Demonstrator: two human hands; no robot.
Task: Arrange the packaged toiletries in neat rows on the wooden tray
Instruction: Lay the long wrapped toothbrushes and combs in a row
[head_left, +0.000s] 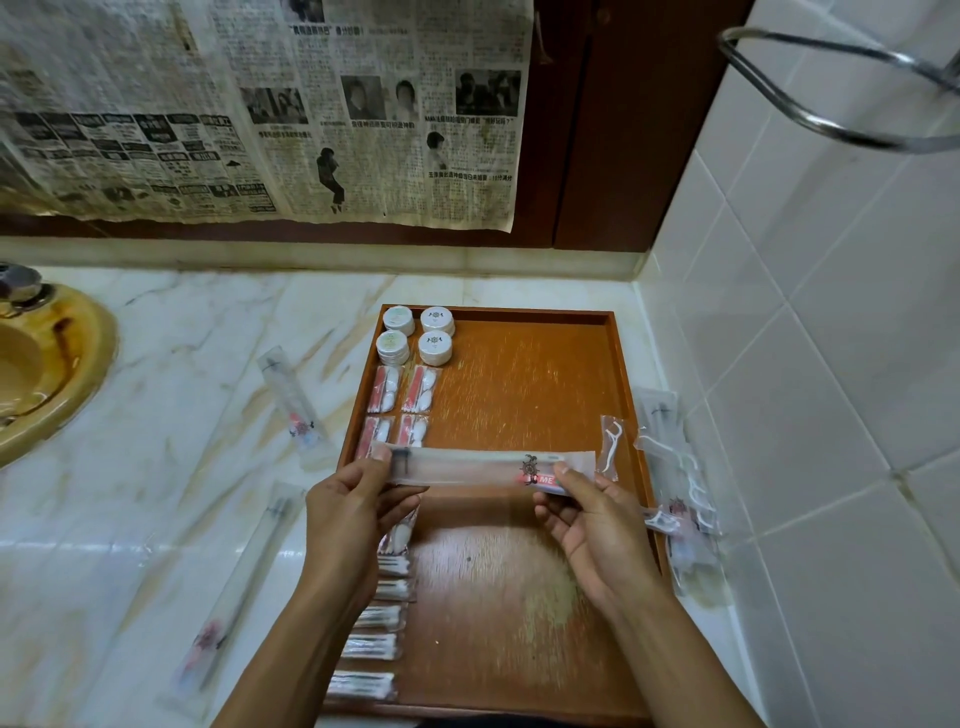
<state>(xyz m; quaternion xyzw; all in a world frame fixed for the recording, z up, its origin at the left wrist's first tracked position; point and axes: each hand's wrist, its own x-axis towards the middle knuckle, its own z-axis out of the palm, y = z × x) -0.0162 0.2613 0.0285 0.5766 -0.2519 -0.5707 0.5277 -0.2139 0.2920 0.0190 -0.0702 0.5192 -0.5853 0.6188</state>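
Packets along tray's left side

One tray holds four round tubs far left, four pink-and-white packets nearer, and five swab packs nearest. Three long sleeves: one held, two on the counter at left. Floss picks on the right are too tangled to count.

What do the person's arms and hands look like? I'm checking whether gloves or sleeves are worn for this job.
Both arms are bare as far as the picture shows: no sleeves in view. The left hand and the right hand wear no gloves. No watch, bracelet or ring shows on either.
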